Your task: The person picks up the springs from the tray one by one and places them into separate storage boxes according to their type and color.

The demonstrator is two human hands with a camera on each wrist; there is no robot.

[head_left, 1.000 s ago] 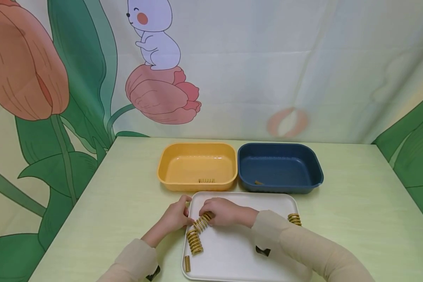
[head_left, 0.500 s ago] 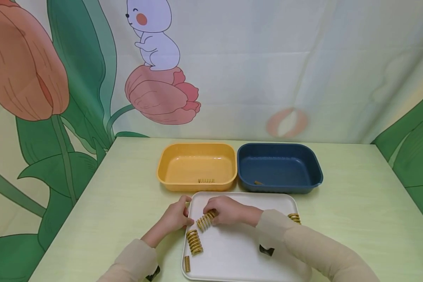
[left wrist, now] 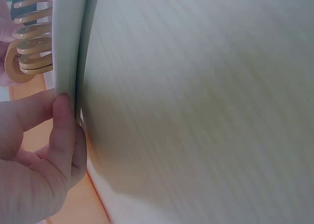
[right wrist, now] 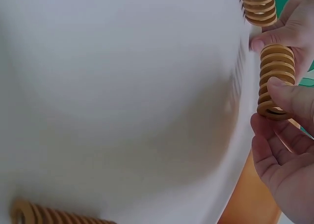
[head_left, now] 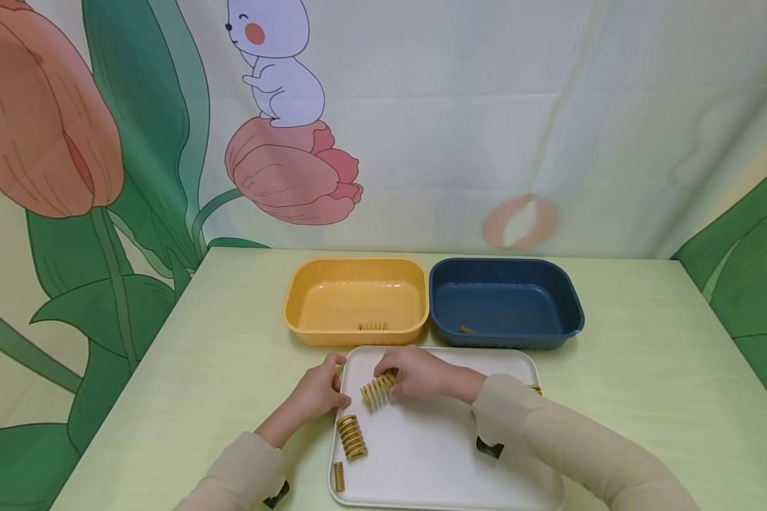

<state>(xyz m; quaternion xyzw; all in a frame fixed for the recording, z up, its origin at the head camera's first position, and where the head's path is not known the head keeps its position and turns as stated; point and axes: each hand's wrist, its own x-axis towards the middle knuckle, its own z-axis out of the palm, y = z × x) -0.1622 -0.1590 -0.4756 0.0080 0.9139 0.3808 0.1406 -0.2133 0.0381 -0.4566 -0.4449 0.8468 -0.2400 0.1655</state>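
Note:
A large gold coil spring (head_left: pixel 376 394) is pinched between the thumb and fingers of my right hand (head_left: pixel 418 370), tilted, over the upper left of the white tray (head_left: pixel 447 461). The right wrist view has the thumb across the coils of this spring (right wrist: pixel 275 67), with fingertips at its lower end. My left hand (head_left: pixel 316 389) grips the tray's left rim; in the left wrist view thumb and fingers pinch the tray edge (left wrist: pixel 66 42). Below it on the tray lie another large spring (head_left: pixel 352 437) and a small, thin spring (head_left: pixel 339 477).
Behind the tray stand a yellow bin (head_left: pixel 307 339) with a thin spring (head_left: pixel 373 327) in it and a navy bin (head_left: pixel 508 341) holding a small brass-coloured piece (head_left: pixel 466 330). Another spring (head_left: pixel 535 389) at the tray's right edge is mostly hidden by the right sleeve (head_left: pixel 511 411).
My right hand has moved the spring slightly right and away from the body, off the left rim and the other large spring. The left hand has stayed at the tray rim.

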